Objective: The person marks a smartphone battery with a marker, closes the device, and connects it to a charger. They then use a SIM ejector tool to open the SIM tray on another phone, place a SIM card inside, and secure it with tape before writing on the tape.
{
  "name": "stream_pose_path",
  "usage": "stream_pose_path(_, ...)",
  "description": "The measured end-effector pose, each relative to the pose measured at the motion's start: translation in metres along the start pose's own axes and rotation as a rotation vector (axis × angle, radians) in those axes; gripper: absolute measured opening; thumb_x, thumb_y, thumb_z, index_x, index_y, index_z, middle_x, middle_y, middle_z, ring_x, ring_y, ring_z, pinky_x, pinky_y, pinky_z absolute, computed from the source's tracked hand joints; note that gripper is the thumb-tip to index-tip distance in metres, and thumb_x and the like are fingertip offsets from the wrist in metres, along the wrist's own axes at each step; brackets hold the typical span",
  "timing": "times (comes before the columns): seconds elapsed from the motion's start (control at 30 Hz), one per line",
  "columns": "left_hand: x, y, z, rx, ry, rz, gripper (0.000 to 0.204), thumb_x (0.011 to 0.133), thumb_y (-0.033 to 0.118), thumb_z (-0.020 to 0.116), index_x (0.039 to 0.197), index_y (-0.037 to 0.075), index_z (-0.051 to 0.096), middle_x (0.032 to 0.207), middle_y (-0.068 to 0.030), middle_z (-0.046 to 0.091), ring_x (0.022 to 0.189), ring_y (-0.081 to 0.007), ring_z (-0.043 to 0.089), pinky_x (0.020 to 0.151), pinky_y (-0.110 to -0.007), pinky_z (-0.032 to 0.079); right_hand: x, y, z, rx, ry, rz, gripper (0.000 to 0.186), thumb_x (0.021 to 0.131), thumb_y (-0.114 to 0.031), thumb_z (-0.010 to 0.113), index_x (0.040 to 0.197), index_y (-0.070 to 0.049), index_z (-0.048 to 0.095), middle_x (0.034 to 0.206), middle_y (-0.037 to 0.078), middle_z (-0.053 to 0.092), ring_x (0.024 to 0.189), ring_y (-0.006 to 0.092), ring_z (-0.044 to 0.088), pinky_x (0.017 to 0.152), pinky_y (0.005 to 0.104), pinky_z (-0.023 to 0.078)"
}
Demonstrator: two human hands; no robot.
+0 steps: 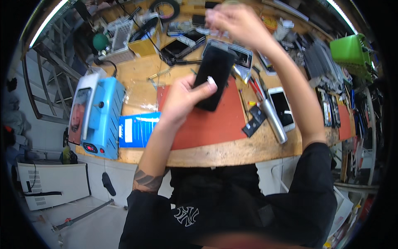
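Observation:
My left hand (185, 96) is closed round a black smartphone (214, 74), its thumb lying across the dark glass. The phone is tilted above a red-orange work mat (224, 120) on the wooden bench. My right hand (236, 23) reaches to the far side of the bench, with the fingers bent and smeared by motion. Whether anything is between them cannot be made out. Just below that hand lies a grey phone housing (242, 57), partly behind the held phone. Left of the mat is a blue box (139, 129) with a white label.
A blue machine (105, 118) with a phone on its sloped front stands at the left. Right of the mat lie a silver cylinder (274, 121), a white phone (282, 106) and black flat parts (253, 120). A green bin (350, 50) and stacked grey parts (321, 64) are farther right.

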State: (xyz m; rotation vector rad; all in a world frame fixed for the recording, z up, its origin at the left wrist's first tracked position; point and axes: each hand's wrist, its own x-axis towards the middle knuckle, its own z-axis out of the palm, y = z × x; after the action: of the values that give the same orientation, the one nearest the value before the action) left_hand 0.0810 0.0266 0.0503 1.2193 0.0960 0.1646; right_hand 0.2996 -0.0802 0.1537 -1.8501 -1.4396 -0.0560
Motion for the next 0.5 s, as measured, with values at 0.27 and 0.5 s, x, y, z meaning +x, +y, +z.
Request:
stream_pose_path(0.27,0.007,0.015,-0.015,-0.135,0.182,0.129,0.027,0.095,0.008,0.072,0.118,-0.005,0.065,0.108,-0.0166,0.075,0.093,-0.0212,0.075,0.084,-0.035,0.063,0.154,0.114,0.001,-0.957,0.229,-0.123,0.03,0.093,-0.01,0.056,0.118,0.005,0.064,0.109,0.027,0.072,0.1,0.0432,0.072,0.084,0.052,0.059)
stream_pose_path(0.5,0.008,0.009,-0.004,-0.128,0.145,0.089,0.032,0.102,0.019,0.066,0.124,-0.004,0.062,0.112,-0.0152,0.073,0.095,-0.0244,0.076,0.084,-0.038,0.064,0.197,0.153,0.007,-0.954,0.366,-0.201,0.024,0.092,-0.009,0.053,0.092,-0.001,0.076,0.096,0.025,0.074,0.096,0.0408,0.074,0.079,0.051,0.059)
